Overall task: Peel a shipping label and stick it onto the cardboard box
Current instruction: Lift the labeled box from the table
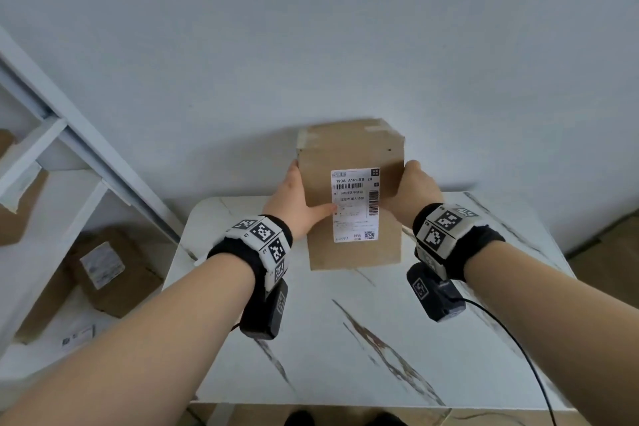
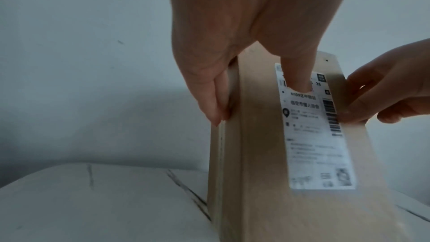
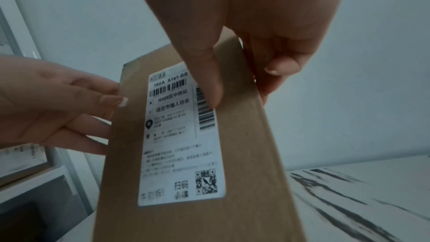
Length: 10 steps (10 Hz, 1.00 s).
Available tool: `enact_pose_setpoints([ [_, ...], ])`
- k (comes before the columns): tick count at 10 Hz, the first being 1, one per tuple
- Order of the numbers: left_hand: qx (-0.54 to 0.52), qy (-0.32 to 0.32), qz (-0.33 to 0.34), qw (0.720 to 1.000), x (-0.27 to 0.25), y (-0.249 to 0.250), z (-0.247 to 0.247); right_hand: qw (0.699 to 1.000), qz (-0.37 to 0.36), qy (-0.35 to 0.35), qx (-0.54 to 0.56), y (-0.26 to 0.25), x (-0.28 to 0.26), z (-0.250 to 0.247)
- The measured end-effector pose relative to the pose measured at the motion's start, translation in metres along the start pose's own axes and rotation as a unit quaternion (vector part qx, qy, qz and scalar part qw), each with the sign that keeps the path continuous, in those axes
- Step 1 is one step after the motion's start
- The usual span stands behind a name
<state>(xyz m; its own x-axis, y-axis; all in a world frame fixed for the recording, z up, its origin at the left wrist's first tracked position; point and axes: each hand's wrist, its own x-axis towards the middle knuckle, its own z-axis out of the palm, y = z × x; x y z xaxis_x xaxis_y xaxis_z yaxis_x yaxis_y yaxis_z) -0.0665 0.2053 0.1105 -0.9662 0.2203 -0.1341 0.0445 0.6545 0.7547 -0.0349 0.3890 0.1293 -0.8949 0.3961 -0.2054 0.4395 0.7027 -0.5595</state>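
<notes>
A white counter (image 1: 380, 339) with dark marble-like veins and rounded corners stands against a pale wall. A cardboard box (image 1: 352, 245) stands upright on its far part, its lower edge touching the top. To the left, a white shelf (image 1: 45, 218) carries more brown boxes (image 1: 114, 273).

A plain brown box (image 1: 349, 162) is shown, with paler tape strips across its top. A white label (image 1: 356, 205) is stuck to its front, printed in black with barcodes, rows of text and a square code at its lower right. The table (image 1: 345, 339) is seen as white marble veined with brown and dark grey streaks. Black wristbands (image 1: 242, 245) are worn, each fitted with white blocks printed with black square-patterned markers. The wall (image 1: 311, 28) is shown as pale grey-blue. A white shelf (image 1: 52, 156) is stacked with further brown boxes (image 1: 114, 270), one white-labelled.
</notes>
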Motion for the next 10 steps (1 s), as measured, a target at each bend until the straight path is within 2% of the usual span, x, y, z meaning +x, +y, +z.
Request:
enact_pose_setpoints([
  [3, 0.025, -0.002, -0.049, 0.998, 0.009, 0.0, 0.016, 0.996, 0.02, -0.001, 0.082, 0.015, 0.005, 0.006],
  [7, 0.086, -0.011, -0.08, 0.993, 0.011, 0.002, 0.021, 0.998, 0.03, -0.02, 0.053, 0.027, 0.019, 0.02],
  [10, 0.064, -0.03, -0.065, 0.995, 0.01, -0.001, 0.022, 0.997, 0.034, -0.033, 0.064, 0.027, 0.017, 0.02],
])
